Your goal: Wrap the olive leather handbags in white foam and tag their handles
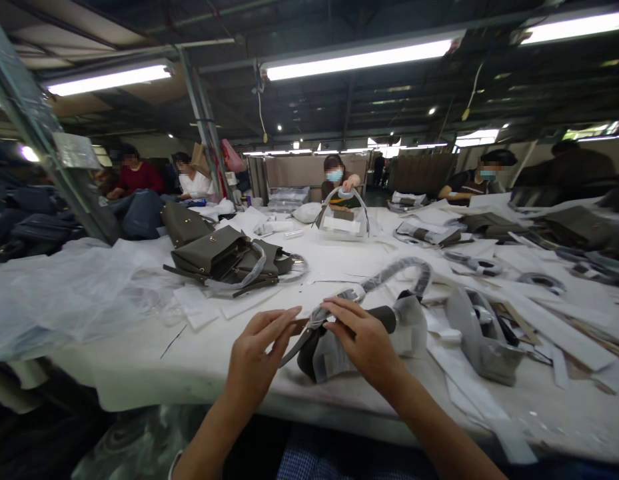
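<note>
A right hand (364,340) closes its fingers around the base of a plastic-wrapped handle (395,268), apparently to steady the dark bag (308,361) lying at the near middle of the tabletop (189,367). The left hand (254,343) bunches its fingers at a strap (295,348); whether they pinch it cannot be told. The wrapping (412,262) likely guards against scuffs. No brand or writing is readable.

Passage over the white table (334,257) between handbags (209,250) at left and gray handle (389,272) at right, another bag (339,225) beyond
</note>
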`<state>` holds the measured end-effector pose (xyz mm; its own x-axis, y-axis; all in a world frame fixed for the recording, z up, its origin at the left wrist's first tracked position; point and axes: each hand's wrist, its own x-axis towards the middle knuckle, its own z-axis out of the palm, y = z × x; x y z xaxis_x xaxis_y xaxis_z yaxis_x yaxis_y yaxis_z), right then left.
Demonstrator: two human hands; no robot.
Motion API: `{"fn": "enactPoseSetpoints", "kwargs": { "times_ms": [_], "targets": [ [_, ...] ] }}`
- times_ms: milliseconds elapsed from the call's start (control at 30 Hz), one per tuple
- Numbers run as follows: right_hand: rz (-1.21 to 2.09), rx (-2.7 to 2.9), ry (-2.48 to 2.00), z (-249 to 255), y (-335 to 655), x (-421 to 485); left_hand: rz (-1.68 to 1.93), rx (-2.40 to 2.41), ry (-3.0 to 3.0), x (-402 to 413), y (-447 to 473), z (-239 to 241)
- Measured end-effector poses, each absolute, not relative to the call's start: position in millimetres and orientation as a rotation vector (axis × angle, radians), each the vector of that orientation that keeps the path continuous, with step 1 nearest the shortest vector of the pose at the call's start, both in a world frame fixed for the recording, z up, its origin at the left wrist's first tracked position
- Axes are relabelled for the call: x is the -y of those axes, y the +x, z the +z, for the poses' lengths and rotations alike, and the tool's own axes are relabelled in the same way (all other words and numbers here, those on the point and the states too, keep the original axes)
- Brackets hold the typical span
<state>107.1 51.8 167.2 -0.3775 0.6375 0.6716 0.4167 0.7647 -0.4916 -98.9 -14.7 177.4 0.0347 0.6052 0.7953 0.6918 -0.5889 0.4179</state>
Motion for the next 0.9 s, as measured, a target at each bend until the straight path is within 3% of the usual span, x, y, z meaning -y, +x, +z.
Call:
{"fn": "enactPoseSetpoints", "kwargs": {
  "times_ms": [267, 400, 500, 600, 733, 900],
  "targets": [
    [0.378, 2.006, -0.782, 143, 118, -62, -1.780, 1.827, -1.685, 70, -103, 106],
    [0.440, 2.002, -0.747, 137, 120, -63, -1.542, 1.405, -2.203, 75, -68, 58],
    [0.447, 1.987, -0.722, 132, 131, -58, -1.507, 1.348, -2.492, 67, -59, 42],
    [0.378, 1.901, -0.782, 121, 153, -49, -1.679, 1.659, -2.481, 56, -72, 35],
    [0.294, 1.746, -0.905, 86, 187, -38, -1.908, 2.083, -1.971, 23, -85, 16],
    [0.453, 1.685, -0.946, 35, 208, -32, -1.985, 2.367, -1.980, -35, -64, 8]
  ]
}}
